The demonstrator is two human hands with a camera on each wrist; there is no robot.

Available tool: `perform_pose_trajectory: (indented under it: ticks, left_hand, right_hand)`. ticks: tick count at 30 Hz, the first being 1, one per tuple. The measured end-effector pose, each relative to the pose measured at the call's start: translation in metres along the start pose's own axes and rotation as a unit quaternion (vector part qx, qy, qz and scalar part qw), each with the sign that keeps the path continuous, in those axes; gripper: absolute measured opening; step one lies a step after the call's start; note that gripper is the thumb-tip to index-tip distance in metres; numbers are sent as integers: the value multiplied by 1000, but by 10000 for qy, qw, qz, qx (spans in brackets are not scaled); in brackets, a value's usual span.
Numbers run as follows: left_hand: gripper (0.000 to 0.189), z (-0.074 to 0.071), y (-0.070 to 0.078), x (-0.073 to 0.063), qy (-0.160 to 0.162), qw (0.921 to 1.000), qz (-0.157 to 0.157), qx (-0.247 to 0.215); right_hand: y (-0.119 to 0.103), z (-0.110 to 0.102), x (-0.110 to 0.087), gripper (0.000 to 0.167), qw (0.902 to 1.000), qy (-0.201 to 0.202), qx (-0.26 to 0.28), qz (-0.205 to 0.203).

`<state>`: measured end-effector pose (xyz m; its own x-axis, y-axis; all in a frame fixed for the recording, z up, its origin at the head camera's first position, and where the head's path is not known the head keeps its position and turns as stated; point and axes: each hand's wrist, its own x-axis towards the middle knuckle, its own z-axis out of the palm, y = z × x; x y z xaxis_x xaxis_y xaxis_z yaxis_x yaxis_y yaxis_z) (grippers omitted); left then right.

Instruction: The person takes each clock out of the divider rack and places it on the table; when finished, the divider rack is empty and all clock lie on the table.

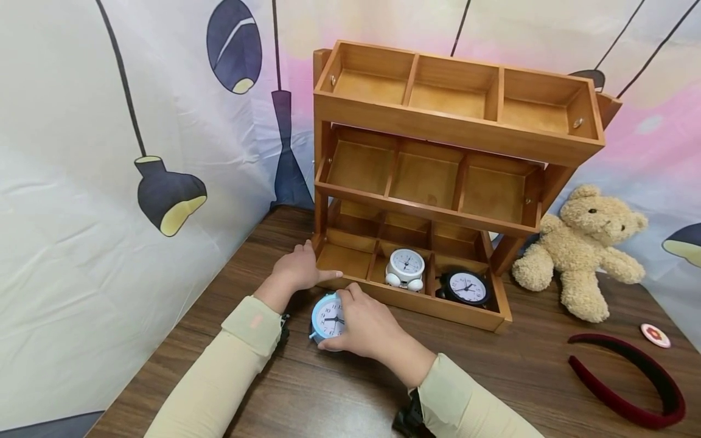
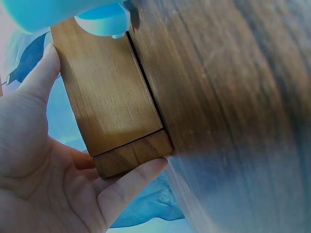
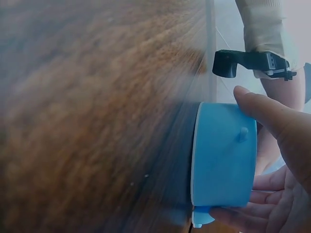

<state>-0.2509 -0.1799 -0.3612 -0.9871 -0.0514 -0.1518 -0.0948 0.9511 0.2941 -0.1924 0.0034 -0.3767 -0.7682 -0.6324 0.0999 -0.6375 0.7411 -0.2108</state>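
My right hand [image 1: 372, 325] grips a light blue alarm clock [image 1: 325, 316] by its rim, thumb on the near side and fingers on the far side. Its dial faces up, and in the right wrist view the clock body [image 3: 223, 155] sits close over the tabletop. My left hand [image 1: 296, 267] holds the front left corner of a wooden three-tier rack [image 1: 454, 125] at its bottom tier. In the left wrist view the thumb lies at the upper edge of the front board [image 2: 107, 87] and a finger along the rack's end.
In the bottom tier, a white alarm clock [image 1: 406, 264] fills the middle compartment and a black alarm clock [image 1: 465, 287] the right one. A teddy bear [image 1: 586, 249] sits right of the rack. Nearer lie a dark red headband [image 1: 624, 404] and a small flower-patterned oval [image 1: 655, 335].
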Motion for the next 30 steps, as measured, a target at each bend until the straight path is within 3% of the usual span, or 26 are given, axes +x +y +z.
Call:
perform_pose_trajectory:
  ticks: [10, 15, 23, 25, 30]
  left_hand:
    - [116, -1, 0, 0, -24, 10000, -1, -21]
    - [115, -1, 0, 0, -27, 10000, 9, -7]
    - [114, 0, -1, 1, -29, 10000, -1, 17]
    - [114, 0, -1, 1, -34, 10000, 0, 28]
    - [114, 0, -1, 0, -35, 10000, 36, 40]
  right_hand:
    - [2, 0, 0, 96, 10000, -40, -9, -32]
    - [3, -6, -3, 98, 9997, -16, -263, -21]
    - [17, -22, -5, 54, 9956, 912, -200, 117]
    - [24, -23, -2, 54, 9933, 1084, -228, 314]
    - [47, -23, 5, 72, 9893, 1155, -357, 819]
